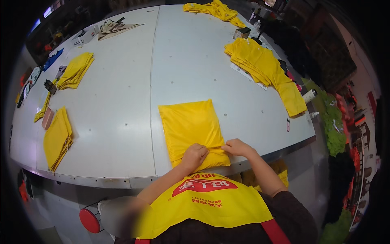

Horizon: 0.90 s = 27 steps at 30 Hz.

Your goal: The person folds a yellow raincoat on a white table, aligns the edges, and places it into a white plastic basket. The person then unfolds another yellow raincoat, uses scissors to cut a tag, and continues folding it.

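Observation:
A square piece of yellow cloth (191, 122), puffed and creased like a cover, lies at the near edge of the table in front of me. Across its near part runs a fold or opening. My left hand (195, 157) is closed on the cloth at this fold, near the middle. Pinched at the right end of the same fold is the cloth's edge, in the fingers of my right hand (239, 147). Part of the near strip of cloth sits below my hands, close to the yellow apron (211, 207) that I wear.
The pale table (118, 118) has a seam down its middle. Stacks of yellow cloth lie at the left (59, 138), far left (77, 70) and right (260, 63). A pink block (47, 118) touches the nearer left stack. A red-topped stool (89, 221) stands below the table at left.

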Motion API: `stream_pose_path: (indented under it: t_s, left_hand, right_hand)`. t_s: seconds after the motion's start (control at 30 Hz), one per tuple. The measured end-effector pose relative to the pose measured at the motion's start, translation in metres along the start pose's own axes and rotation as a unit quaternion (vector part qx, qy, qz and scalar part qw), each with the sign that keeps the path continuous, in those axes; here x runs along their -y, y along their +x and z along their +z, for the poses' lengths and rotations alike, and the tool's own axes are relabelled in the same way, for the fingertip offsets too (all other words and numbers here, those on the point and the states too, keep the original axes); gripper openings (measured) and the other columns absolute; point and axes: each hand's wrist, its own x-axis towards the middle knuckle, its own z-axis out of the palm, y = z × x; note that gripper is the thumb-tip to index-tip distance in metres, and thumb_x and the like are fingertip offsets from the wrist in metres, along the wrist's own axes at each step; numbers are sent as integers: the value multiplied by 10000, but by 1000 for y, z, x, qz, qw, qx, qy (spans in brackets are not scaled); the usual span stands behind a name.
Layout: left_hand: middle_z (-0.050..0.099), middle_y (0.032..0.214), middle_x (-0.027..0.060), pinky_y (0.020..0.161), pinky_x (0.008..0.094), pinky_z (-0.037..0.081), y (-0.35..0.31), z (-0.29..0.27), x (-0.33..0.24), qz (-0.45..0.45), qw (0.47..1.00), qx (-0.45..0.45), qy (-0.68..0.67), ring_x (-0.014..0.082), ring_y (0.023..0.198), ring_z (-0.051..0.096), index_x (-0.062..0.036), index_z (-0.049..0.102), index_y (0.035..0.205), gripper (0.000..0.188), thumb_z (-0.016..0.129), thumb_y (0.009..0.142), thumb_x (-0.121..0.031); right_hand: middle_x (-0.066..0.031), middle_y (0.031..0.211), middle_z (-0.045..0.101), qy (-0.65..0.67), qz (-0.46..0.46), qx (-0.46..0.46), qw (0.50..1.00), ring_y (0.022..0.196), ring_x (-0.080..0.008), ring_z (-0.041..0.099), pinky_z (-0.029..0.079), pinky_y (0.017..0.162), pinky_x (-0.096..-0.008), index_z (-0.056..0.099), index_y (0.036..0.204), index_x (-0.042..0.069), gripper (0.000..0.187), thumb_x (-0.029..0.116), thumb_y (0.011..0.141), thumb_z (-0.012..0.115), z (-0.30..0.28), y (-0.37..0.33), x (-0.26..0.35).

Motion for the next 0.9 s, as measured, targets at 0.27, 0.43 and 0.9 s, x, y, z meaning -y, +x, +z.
stream_pose_path:
  t_s: [0.27,0.43,0.9]
  left_hand:
    - [592,751,122,643,384,451,-1,7,4,16,1000,1,-4,309,710,545,-24,571,732,85,634,754,-77]
    - [608,854,145,691,361,465,-5,-11,0,23,999,-22,16,301,780,570,-33,605,805,72,639,747,-60]
    - [578,1160,114,883,350,456,-53,-51,8,-542,505,-174,-648,229,1036,563,-48,488,1221,516,447,917,-463]
  right_hand:
    - [-120,675,625,11,-91,-127,988,624,-228,605,472,596,-346,609,783,9,259,236,847,502,15,0,-10]
    - [-196,800,624,-68,-103,-167,978,770,-363,603,478,680,-436,619,785,19,316,302,832,488,50,3,53]
    - [-189,770,643,-105,-241,-96,960,710,-369,624,495,648,-451,645,794,30,241,214,819,492,130,27,164]
